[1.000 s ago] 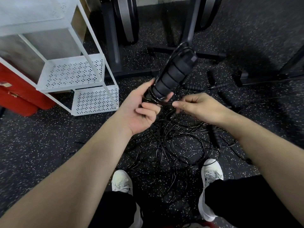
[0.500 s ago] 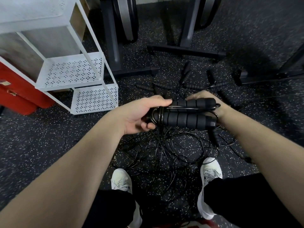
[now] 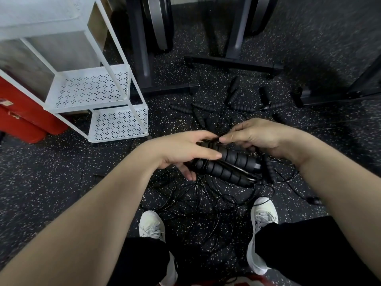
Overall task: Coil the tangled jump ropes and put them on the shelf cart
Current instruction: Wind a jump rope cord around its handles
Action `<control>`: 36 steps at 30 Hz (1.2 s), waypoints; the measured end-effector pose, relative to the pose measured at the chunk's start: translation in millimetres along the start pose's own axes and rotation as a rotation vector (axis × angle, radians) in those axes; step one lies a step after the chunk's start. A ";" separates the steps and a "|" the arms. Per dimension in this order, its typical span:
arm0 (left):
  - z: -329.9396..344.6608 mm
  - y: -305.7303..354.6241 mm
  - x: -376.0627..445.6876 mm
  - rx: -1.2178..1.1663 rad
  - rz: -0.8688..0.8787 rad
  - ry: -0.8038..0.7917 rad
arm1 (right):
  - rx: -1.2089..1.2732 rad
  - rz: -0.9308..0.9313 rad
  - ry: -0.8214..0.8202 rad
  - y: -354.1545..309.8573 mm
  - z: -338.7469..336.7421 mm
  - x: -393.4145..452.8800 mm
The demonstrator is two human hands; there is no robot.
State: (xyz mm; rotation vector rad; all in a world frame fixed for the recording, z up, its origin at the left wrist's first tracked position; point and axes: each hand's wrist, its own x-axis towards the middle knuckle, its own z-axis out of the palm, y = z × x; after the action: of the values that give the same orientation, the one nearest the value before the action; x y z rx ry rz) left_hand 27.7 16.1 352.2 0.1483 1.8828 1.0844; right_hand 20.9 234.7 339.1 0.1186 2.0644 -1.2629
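Now seemingly lower, handles (image 3: 226,164) tilted rightward.

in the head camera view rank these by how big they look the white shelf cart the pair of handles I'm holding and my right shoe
1. white shelf cart, clearly largest.
2 and 3. held handles and right shoe look alike; not ranked.

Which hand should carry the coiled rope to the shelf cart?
Left. The left hand already grips the coiled rope's handles and is nearer the shelf cart; the right hand only pinches cord.
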 end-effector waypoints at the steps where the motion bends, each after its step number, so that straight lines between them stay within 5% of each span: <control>1: 1.4 -1.9 2.0 0.042 -0.014 0.017 | -0.032 -0.016 -0.007 0.4 1.1 -0.3; 6: 6.3 -7.3 11.1 0.166 -0.053 0.113 | -0.030 -0.044 0.008 -0.8 6.0 2.3; 13: 7.9 -8.7 21.9 0.377 0.138 0.457 | 0.099 -0.151 0.187 -5.5 14.5 5.1; 18: 11.7 -14.4 29.9 0.349 0.200 0.657 | -0.115 -0.060 0.230 -9.5 14.3 2.9; 30: 9.3 -3.0 25.0 -0.351 0.303 0.682 | 0.249 -0.300 0.128 -8.5 15.6 2.8; 36: 4.4 -0.3 23.3 -0.841 0.241 0.675 | 0.100 -0.286 0.046 -13.6 28.6 -0.4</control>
State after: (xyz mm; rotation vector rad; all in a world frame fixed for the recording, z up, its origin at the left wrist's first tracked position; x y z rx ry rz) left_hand 18.0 30.3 335.9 -0.5472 1.8018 2.2000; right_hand 30.3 204.6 341.6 -0.1072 2.1121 -1.5483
